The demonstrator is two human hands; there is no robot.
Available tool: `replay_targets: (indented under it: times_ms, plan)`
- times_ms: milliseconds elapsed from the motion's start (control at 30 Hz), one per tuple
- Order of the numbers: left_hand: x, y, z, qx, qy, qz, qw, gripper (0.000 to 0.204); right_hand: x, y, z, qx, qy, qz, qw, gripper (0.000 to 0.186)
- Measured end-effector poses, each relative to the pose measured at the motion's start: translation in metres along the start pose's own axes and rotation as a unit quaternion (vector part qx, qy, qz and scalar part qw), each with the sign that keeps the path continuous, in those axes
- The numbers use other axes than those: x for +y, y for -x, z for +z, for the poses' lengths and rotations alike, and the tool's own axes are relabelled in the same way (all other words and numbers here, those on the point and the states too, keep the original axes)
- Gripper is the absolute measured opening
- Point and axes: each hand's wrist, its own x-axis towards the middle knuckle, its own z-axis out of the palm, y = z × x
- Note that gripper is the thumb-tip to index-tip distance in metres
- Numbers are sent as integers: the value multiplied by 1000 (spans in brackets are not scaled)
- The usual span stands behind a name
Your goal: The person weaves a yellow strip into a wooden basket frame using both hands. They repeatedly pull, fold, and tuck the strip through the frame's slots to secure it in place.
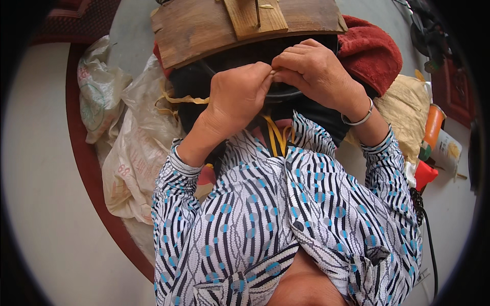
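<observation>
My left hand [237, 94] and my right hand [314, 71] meet above my lap, fingertips pinched together. A tiny pale bit shows where they touch; the fingers hide most of it, so its kind is unclear. A thin yellow strip [190, 100] runs out from beside my left hand toward the left, and I cannot tell whether that hand grips it. Below the hands, more yellow strips [274, 136] hang in loops over my lap. Just beyond them lies a curved wooden board [196, 38], bearing a lighter wood block [250, 23] with a dark metal spike [258, 14] upright on it.
A red cloth [375, 56] bulges at the board's right. White plastic sacks [135, 163] slump on the left. To the right are a tan sack [403, 115], an orange cylinder [433, 125], a white container [446, 153], a red object [424, 176] and a black cord [431, 245].
</observation>
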Motion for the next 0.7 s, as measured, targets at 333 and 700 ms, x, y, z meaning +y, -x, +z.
replay_targets:
  times_ms: [333,700]
  plan:
    - [-1,3,-27,-144,387,-162,896,21,-2,8,-19,-41,-190,47,980,11]
    - [-41,-64,-42,11,365,-144,920,21,47,-41,-9,184,-327,176,910,16]
